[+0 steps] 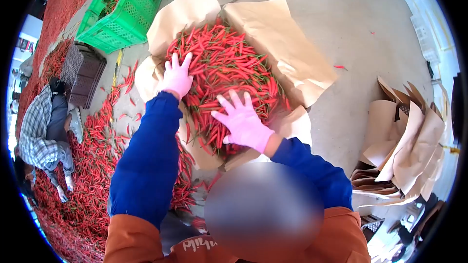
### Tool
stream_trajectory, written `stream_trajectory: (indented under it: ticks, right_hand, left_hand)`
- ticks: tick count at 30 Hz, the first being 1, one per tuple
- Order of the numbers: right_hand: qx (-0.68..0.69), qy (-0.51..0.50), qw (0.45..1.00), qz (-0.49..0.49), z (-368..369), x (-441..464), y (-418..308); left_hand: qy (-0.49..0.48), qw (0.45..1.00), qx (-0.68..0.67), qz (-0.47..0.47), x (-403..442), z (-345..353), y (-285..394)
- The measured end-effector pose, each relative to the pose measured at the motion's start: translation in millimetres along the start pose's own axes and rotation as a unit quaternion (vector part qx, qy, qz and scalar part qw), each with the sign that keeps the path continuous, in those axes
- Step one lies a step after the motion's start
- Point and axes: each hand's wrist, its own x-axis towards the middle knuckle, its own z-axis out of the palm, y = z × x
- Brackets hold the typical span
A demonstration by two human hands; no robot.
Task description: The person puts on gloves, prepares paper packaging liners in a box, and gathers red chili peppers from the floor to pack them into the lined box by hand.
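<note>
A heap of red chili peppers (pixel 229 51) with green stems fills a container lined with brown paper (pixel 282 44), whose flaps are folded outward. My left hand (pixel 178 75), in a pink glove, lies with fingers spread on the left side of the heap. Nearer to me, my right hand (pixel 243 122), also gloved in pink, rests with its fingers apart on the peppers at the front right. Both palms face down, and neither hand is closed around anything. The paper and peppers hide the container's walls.
Loose peppers (pixel 92 165) cover the floor on the left, where another person (pixel 44 131) bends over them. A green crate (pixel 117 24) and dark stacked crates (pixel 83 75) stand at the upper left. Brown paper liners (pixel 404 141) are piled on the right.
</note>
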Motion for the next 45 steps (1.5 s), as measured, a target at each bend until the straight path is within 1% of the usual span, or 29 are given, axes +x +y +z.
stream_trajectory:
  ticks: [2,4,6,8,9,12,14,16,19,21,22,23,24,25,27,28,29,30,32,34,35,37,38,39,40,42,43,44,45]
  right_hand:
    - [0.081,0.037,0.993,0.079,-2.4,-7.8,18.9]
    - [0.149,0.099,0.968,0.179,9.8,-29.4,39.9]
    - [0.185,0.153,0.948,0.208,21.6,-34.6,57.5]
    - [0.155,0.197,0.928,0.274,42.6,-35.5,90.9]
    - [0.171,0.191,0.932,0.256,37.3,-37.0,98.0]
    - [0.105,0.166,0.951,0.237,29.1,-45.4,81.2]
    - [0.1,0.101,0.973,0.183,15.4,-53.8,61.8]
    - [0.079,0.013,0.994,0.08,8.8,-52.7,49.8]
    - [0.101,-0.001,0.995,0.015,12.7,-43.1,45.4]
    - [0.109,-0.024,0.993,-0.029,-20.7,-58.2,50.2]
    - [0.114,-0.039,0.991,-0.05,-32.6,-66.4,55.7]
    - [0.149,0.066,0.985,-0.051,-35.3,-64.3,69.3]
    - [0.228,0.159,0.961,-0.013,-41.3,-60.2,82.6]
    - [0.194,0.173,0.953,0.157,-29.3,-49.0,92.2]
    - [0.038,0.153,0.943,0.293,-13.9,-18.8,106.8]
    - [0.018,0.155,0.943,0.293,-2.5,-7.3,110.6]
    - [-0.001,0.158,0.943,0.294,9.3,3.4,113.2]
    - [-0.022,0.16,0.941,0.297,11.0,8.6,112.2]
    - [0.048,0.176,0.936,0.3,4.0,0.8,116.4]
    - [0.134,0.179,0.923,0.313,-7.3,-19.2,115.0]
    - [0.144,0.223,0.917,0.298,-6.8,-32.9,115.3]
    - [0.108,0.153,0.947,0.259,-13.6,-53.6,114.6]
    - [0.163,0.123,0.943,0.263,-37.4,-56.7,97.0]
    - [0.186,0.106,0.951,0.223,-48.9,-51.0,89.4]
    - [0.24,0.088,0.938,0.233,-78.4,-36.3,66.9]
    - [0.163,0.175,0.97,0.041,-111.5,25.1,51.8]
    - [0.145,0.229,0.962,-0.043,-139.8,64.3,35.6]
    - [0.18,0.245,0.951,-0.052,-183.1,98.0,11.4]
    - [0.306,0.262,0.907,-0.121,-205.3,153.2,13.5]
  left_hand:
    - [0.042,0.999,0.006,0.01,-32.4,-25.7,15.1]
    - [0.091,0.993,0.029,0.075,-65.5,-19.6,11.5]
    - [-0.03,0.991,-0.078,0.104,-109.3,-32.3,39.2]
    - [-0.14,0.975,-0.159,0.071,-145.1,-21.5,70.5]
    - [-0.11,0.98,-0.138,0.096,-160.0,-15.0,88.5]
    - [-0.039,0.978,-0.094,0.18,-193.2,22.6,124.2]
    - [-0.05,0.975,-0.146,0.163,-189.5,33.4,119.7]
    - [-0.061,0.974,-0.174,0.129,-171.1,41.2,115.0]
    - [-0.109,0.975,-0.149,0.123,-171.1,30.3,120.4]
    - [-0.11,0.966,-0.168,0.164,-180.3,15.8,111.3]
    - [-0.115,0.967,-0.167,0.152,-181.0,6.5,103.1]
    - [-0.12,0.968,-0.169,0.142,-179.3,-4.8,95.4]
    - [-0.125,0.969,-0.17,0.128,-177.3,-17.6,92.8]
    - [-0.135,0.97,-0.183,0.085,-171.5,-32.7,93.8]
    - [-0.005,0.971,-0.196,0.141,-162.6,-35.9,108.1]
    - [0.059,0.963,-0.2,0.168,-159.1,-36.4,118.3]
    - [0.006,0.956,-0.183,0.228,-153.7,-35.1,126.6]
    - [0.012,0.948,-0.159,0.277,-155.6,-23.6,133.7]
    - [-0.01,0.96,-0.08,0.27,-150.8,-7.0,134.4]
    - [-0.002,0.972,-0.125,0.197,-137.2,28.0,114.8]
    - [0.026,0.978,-0.102,0.179,-134.5,42.5,114.2]
    - [0.005,0.982,-0.087,0.169,-134.6,26.3,126.8]
    - [-0.007,0.984,-0.081,0.159,-137.9,15.8,127.4]
    - [0.009,0.983,-0.086,0.162,-138.8,24.6,126.1]
    - [0.021,0.98,-0.093,0.173,-138.5,39.3,124.9]
    - [0.037,0.974,-0.12,0.191,-146.2,46.3,125.2]
    - [0.025,0.974,-0.118,0.194,-151.0,42.6,125.2]
    - [0.011,0.973,-0.116,0.2,-153.9,39.2,125.7]
    - [0.006,0.971,-0.118,0.207,-156.8,39.7,124.5]
